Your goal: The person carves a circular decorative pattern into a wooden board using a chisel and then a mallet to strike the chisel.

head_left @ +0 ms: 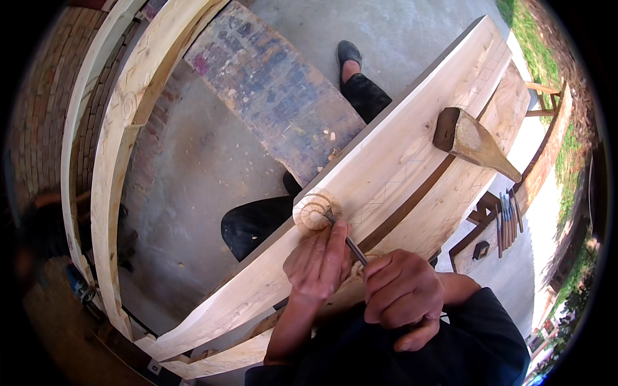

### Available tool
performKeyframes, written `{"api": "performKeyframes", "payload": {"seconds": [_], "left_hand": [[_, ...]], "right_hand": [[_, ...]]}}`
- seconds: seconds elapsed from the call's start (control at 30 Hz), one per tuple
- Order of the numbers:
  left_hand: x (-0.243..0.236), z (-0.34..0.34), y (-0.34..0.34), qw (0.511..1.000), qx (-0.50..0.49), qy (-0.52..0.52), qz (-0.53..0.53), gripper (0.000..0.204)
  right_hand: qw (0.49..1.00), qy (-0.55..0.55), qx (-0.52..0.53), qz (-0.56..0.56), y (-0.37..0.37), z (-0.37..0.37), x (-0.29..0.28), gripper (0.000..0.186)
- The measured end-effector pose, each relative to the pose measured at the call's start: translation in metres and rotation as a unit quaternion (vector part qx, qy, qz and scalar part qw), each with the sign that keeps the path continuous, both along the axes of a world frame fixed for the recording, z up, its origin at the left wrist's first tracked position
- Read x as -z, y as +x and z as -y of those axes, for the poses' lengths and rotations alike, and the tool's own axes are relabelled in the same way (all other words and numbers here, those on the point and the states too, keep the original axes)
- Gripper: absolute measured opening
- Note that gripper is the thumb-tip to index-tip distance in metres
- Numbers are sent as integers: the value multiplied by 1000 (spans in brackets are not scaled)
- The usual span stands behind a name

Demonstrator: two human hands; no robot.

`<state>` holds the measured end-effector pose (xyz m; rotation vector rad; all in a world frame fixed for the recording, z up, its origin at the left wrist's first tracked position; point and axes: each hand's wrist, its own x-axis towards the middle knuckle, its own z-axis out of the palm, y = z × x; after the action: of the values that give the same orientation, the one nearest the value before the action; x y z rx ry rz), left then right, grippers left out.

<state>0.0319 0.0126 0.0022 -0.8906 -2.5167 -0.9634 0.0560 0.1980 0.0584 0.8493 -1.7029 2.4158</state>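
Note:
Both of my hands are on one carving chisel [355,249], its metal shaft slanting up to the left over the pale wooden beam [393,145]. Low on the shaft, close to the blade, my left hand [317,262] is closed and rests on the wood. My right hand [402,293] forms a fist around the upper end, hiding the handle. The blade tip touches a carved round spiral [313,212] at the beam's far edge. A wooden mallet [473,140] lies across the beams to the right. Pencil lines mark the beam's face.
Several chisels [508,222] lie together at the right. A worn, paint-stained plank [277,90] with wood chips runs beyond the beam, between my legs [257,225]. Curved timbers [119,167] stand at the left. A second beam [444,199] lies nearer, separated by a dark gap.

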Motion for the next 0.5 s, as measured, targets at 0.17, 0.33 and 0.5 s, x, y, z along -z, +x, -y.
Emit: {"api": "performKeyframes", "payload": {"seconds": [0.17, 0.33, 0.5], "left_hand": [[-2, -1, -3, 1000, -5, -9, 6, 21], [-2, -3, -3, 1000, -11, 0, 9, 22], [-2, -4, -3, 1000, -10, 5, 5, 24]], "right_hand": [[1000, 5, -12, 8, -2, -2, 1, 36], [1000, 7, -12, 13, -3, -2, 2, 36], [1000, 1, -4, 19, -2, -2, 0, 34]]}}
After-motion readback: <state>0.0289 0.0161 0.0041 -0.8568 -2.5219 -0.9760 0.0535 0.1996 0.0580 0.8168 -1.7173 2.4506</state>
